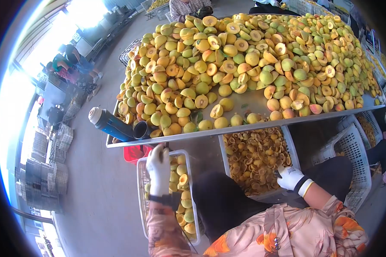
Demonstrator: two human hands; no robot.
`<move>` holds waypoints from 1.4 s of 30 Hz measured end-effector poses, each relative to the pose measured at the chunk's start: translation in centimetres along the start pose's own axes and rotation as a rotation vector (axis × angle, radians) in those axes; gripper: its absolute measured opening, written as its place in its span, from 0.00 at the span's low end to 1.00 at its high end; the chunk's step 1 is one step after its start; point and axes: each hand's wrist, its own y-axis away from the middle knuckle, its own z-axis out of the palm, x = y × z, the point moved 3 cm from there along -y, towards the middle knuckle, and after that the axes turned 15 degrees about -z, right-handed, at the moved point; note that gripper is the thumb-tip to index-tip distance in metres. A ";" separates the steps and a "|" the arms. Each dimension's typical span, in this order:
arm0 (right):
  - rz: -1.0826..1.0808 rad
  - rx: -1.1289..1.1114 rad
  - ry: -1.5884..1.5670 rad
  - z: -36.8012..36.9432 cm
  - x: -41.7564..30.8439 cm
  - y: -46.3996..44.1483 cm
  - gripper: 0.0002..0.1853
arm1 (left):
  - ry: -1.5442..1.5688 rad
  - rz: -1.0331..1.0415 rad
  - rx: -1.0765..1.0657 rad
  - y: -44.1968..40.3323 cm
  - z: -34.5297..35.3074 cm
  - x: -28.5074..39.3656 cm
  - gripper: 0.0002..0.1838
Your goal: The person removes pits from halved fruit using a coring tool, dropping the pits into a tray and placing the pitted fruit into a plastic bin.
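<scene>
My left hand [158, 165], in a white glove, is raised by the metal table's near edge, above a white crate [142, 201] of yellow-green peach halves [183, 180]. Its fingers are curled together; what they hold, if anything, is unclear. My right hand [291, 178], also gloved in white, hangs over the right edge of another crate [224, 156] filled with brownish-yellow fruit scraps [257, 156]. Its fingers look closed, with a small dark bit at their tips that I cannot identify. A large heap of peaches [244, 64], many halved, covers much of the table [253, 97].
A blue flask [111, 124] and a dark cup [141, 129] stand at the table's left corner. Below is a red container [135, 153]. White crates [351, 158] stand at right. Another person [191, 8] is across the table; stacked crates [43, 171] line the left.
</scene>
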 end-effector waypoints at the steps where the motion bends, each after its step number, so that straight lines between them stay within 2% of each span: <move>1: 0.002 0.006 -0.056 -0.4 -0.5 0.3 0.19 | 0.029 0.099 -0.040 -1.9 2.4 3.2 0.15; 2: 0.001 0.023 -0.108 -1.3 -0.8 0.2 0.20 | 0.059 0.053 -0.136 -3.9 5.4 5.3 0.19; 3: -0.002 0.043 -0.156 -2.1 -0.7 0.0 0.20 | -0.017 0.096 -0.186 -5.6 8.2 7.7 0.21; 4: -0.099 0.173 -0.143 -0.6 0.6 -0.4 0.21 | -0.092 0.139 -0.231 -7.1 10.8 9.8 0.24; 8: -0.144 0.280 -0.218 -0.6 1.4 -0.2 0.20 | -0.291 0.081 -0.564 -9.4 19.3 12.6 0.29; 12: -0.157 0.327 -0.274 -1.2 1.5 -0.4 0.20 | -0.350 -0.026 -0.663 -8.5 21.3 13.7 0.33; 14: -0.159 0.347 -0.326 -2.0 1.1 -0.5 0.20 | -0.330 0.033 -0.540 -7.9 21.7 13.8 0.33; 16: -0.161 0.387 -0.405 -3.6 0.3 -0.2 0.20 | -0.228 0.067 -0.407 -7.0 21.1 14.8 0.30; 17: -0.173 0.426 -0.433 -3.9 0.4 -0.1 0.20 | -0.137 0.098 -0.339 -6.0 20.4 15.3 0.24; 18: -0.187 0.463 -0.458 -4.1 0.3 0.1 0.20 | 0.130 -0.042 -0.459 -4.9 19.4 16.2 0.22; 19: -0.267 0.630 -0.479 -5.0 -0.4 0.5 0.19 | 0.397 -0.188 -0.576 -3.8 18.4 17.1 0.21; 21: -0.314 0.663 -0.533 -7.3 -2.2 1.6 0.17 | 0.916 -0.434 -0.789 -1.2 17.6 17.4 0.21; 24: -0.389 0.712 -0.480 -11.0 -5.9 3.3 0.16 | 1.127 -0.414 -0.924 4.2 13.5 20.7 0.22; 26: -0.459 0.750 -0.458 -11.5 -7.6 3.4 0.16 | 1.031 -0.205 -0.796 7.0 13.0 21.2 0.23; 28: -0.553 0.819 -0.343 -11.4 -9.0 3.6 0.20 | 0.993 -0.151 -0.751 9.3 12.1 21.5 0.26; 29: -0.523 0.765 -0.319 -11.4 -9.6 4.1 0.19 | 1.004 -0.195 -0.767 10.3 11.4 21.9 0.28; 31: -0.562 0.835 -0.367 -10.7 -10.4 4.2 0.16 | 1.105 -0.474 -0.800 12.8 8.9 23.9 0.29; 33: -0.659 0.935 -0.388 -10.2 -10.8 4.8 0.13 | 0.997 -0.350 -0.683 14.3 7.6 24.9 0.30; 34: -0.631 0.930 -0.398 -9.8 -11.1 5.2 0.13 | 0.942 -0.289 -0.623 14.9 7.3 25.2 0.31; 35: -0.605 0.927 -0.406 -9.7 -11.4 5.7 0.13 | 1.080 -0.341 -0.600 15.5 7.6 24.8 0.28; 38: -0.537 0.834 -0.362 -9.1 -11.5 6.6 0.15 | 1.113 -0.285 -0.519 16.9 7.9 24.4 0.25; 40: -0.486 0.795 -0.313 -8.7 -11.3 7.7 0.16 | 1.047 -0.296 -0.484 17.5 7.2 25.3 0.19; 42: -0.492 0.787 -0.270 -9.2 -11.9 8.4 0.13 | 0.946 -0.194 -0.413 17.7 7.2 25.2 0.17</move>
